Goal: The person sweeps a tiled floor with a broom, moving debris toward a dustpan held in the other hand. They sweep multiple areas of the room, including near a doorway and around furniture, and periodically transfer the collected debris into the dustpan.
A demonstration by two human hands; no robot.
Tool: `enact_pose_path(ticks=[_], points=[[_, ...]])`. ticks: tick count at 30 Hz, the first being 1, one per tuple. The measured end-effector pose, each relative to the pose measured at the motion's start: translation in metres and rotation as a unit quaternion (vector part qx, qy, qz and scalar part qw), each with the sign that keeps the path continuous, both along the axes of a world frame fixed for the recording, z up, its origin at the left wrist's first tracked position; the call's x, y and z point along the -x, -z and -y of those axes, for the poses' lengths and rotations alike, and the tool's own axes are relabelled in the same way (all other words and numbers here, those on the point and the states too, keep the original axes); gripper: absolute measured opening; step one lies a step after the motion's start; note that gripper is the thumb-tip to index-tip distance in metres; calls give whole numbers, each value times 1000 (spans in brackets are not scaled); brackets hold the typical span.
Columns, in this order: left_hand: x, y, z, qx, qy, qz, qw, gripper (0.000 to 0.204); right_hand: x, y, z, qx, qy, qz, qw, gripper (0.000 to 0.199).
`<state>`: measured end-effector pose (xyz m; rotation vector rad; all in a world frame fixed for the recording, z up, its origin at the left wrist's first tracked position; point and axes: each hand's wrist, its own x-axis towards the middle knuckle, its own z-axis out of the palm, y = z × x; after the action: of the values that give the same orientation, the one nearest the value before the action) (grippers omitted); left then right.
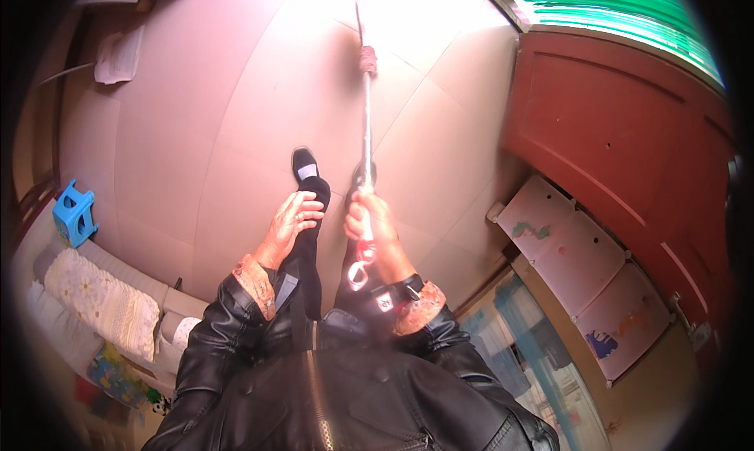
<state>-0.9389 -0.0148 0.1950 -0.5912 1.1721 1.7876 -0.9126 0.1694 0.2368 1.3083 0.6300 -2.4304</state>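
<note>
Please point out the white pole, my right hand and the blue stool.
White pole (367, 122), head view: on the shaft, beyond the hand.
Right hand (378, 218), head view: on the back of the hand.
Blue stool (75, 218), head view: near the middle of its body.

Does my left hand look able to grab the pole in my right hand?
Probably yes: your left hand looks empty and open, near the pole, whose length beyond your right hand seems unobstructed.
</note>
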Motion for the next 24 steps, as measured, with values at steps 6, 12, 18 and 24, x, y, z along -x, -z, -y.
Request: enact_pose_path(ticks=[6, 12, 18, 24], points=[[13, -7, 21, 28, -19, -7, 999, 36, 30, -5, -75, -139, 55, -41, 988, 16], [-3, -26, 22, 48, -50, 0, 998, 34, 110, 24, -188, -259, 111, -50, 958, 26], [64, -51, -20, 56, -51, 52, 996, 33, 244, 42, -200, -161, 133, -36, 977, 25], [121, -65, -94, 43, -10, 72, 996, 34, 182, 29, -210, -189, -33, 92, 977, 27]])
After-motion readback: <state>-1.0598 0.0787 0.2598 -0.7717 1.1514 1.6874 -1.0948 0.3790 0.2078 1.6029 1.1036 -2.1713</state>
